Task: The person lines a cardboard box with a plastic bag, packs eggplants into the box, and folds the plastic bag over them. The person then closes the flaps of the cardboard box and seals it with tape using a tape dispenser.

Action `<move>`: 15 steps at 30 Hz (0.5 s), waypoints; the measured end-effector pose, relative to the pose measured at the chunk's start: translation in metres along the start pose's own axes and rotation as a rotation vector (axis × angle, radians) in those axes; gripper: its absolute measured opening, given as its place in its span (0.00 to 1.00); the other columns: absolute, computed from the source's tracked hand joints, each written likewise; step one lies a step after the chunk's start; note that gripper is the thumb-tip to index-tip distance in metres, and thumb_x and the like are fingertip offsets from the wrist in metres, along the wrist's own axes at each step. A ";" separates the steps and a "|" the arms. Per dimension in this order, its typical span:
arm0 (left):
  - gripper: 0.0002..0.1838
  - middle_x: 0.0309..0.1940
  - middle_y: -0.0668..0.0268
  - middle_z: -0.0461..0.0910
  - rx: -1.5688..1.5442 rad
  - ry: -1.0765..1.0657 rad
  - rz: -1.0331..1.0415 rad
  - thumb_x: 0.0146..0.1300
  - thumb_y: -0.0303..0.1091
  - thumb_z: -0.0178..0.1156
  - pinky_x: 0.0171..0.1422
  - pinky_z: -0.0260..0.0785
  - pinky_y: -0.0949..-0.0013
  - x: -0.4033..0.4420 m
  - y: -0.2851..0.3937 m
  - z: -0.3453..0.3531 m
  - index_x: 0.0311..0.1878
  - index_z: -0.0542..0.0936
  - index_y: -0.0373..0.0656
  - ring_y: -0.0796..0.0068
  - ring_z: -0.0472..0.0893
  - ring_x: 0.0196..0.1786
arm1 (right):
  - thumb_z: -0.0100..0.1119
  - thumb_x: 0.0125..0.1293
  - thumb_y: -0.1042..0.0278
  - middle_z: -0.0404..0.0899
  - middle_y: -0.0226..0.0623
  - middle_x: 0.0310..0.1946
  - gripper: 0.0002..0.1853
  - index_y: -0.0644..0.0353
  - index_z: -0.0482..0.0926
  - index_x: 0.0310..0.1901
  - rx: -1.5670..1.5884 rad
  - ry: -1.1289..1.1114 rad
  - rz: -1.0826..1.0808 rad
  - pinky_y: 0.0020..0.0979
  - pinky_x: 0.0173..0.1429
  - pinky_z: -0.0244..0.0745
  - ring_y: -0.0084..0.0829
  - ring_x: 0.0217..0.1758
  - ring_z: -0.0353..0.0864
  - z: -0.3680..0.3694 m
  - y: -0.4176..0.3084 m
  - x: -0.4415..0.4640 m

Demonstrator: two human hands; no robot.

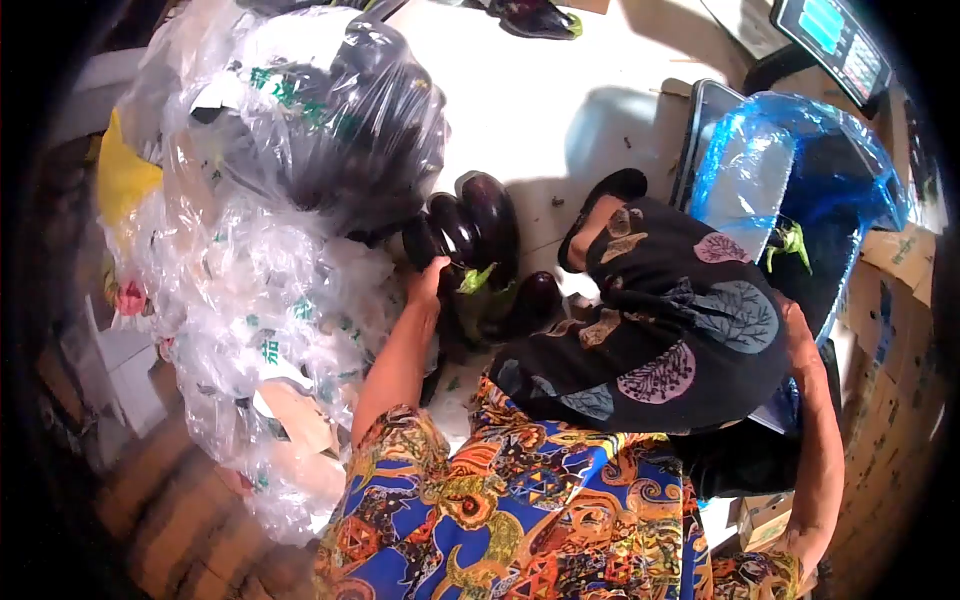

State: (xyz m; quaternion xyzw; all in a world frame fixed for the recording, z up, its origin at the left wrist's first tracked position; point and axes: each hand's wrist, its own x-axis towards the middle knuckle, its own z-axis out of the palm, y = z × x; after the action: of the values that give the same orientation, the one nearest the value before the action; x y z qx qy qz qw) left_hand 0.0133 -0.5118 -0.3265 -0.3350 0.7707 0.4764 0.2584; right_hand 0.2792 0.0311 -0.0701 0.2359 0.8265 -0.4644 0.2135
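Note:
My left hand (432,279) is closed at the near end of a dark purple eggplant (423,243), its fingers partly hidden. Several more glossy eggplants (490,215) lie together just beyond it, one with a green stem cap. Another eggplant (537,297) rests between them and my bent knee. My right hand (790,312) is beside that knee, in patterned black trousers (650,330), with its fingers hidden from view. Close to it stands a blue plastic bag (745,160), wide at the mouth, with a green-stemmed eggplant (790,245) inside.
On the left is a big heap of clear plastic bags (270,300) with green print; a bag of dark eggplants (360,130) sits at its top. A scale display (825,25) is at the upper right. Cardboard (880,340) lines the right side. Another eggplant (530,18) lies at the far edge.

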 end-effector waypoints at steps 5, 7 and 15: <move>0.33 0.52 0.63 0.79 -0.281 -0.342 -0.274 0.51 0.41 0.72 0.60 0.72 0.60 -0.078 0.047 0.009 0.60 0.74 0.40 0.65 0.79 0.53 | 0.63 0.61 0.72 0.80 0.54 0.50 0.27 0.68 0.71 0.62 -0.020 -0.005 0.118 0.38 0.56 0.76 0.43 0.51 0.82 -0.021 -0.038 -0.018; 0.27 0.49 0.59 0.81 -0.379 -0.542 -0.064 0.55 0.44 0.69 0.55 0.75 0.57 -0.097 0.063 0.014 0.56 0.76 0.41 0.63 0.82 0.49 | 0.64 0.61 0.70 0.81 0.53 0.49 0.28 0.67 0.71 0.63 -0.076 0.030 0.160 0.38 0.56 0.76 0.43 0.52 0.82 -0.027 -0.038 -0.023; 0.34 0.44 0.54 0.82 -0.229 -0.955 0.239 0.55 0.48 0.65 0.44 0.80 0.66 -0.220 0.215 0.055 0.60 0.71 0.36 0.67 0.85 0.41 | 0.64 0.65 0.63 0.81 0.52 0.52 0.28 0.67 0.71 0.63 0.129 0.115 0.139 0.36 0.61 0.75 0.39 0.56 0.81 -0.042 -0.056 -0.030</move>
State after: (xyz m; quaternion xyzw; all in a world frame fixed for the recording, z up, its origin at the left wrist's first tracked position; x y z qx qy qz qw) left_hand -0.0049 -0.3328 -0.0703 -0.0152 0.5423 0.6842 0.4874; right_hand 0.2645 0.0363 0.0041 0.3323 0.7873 -0.4866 0.1816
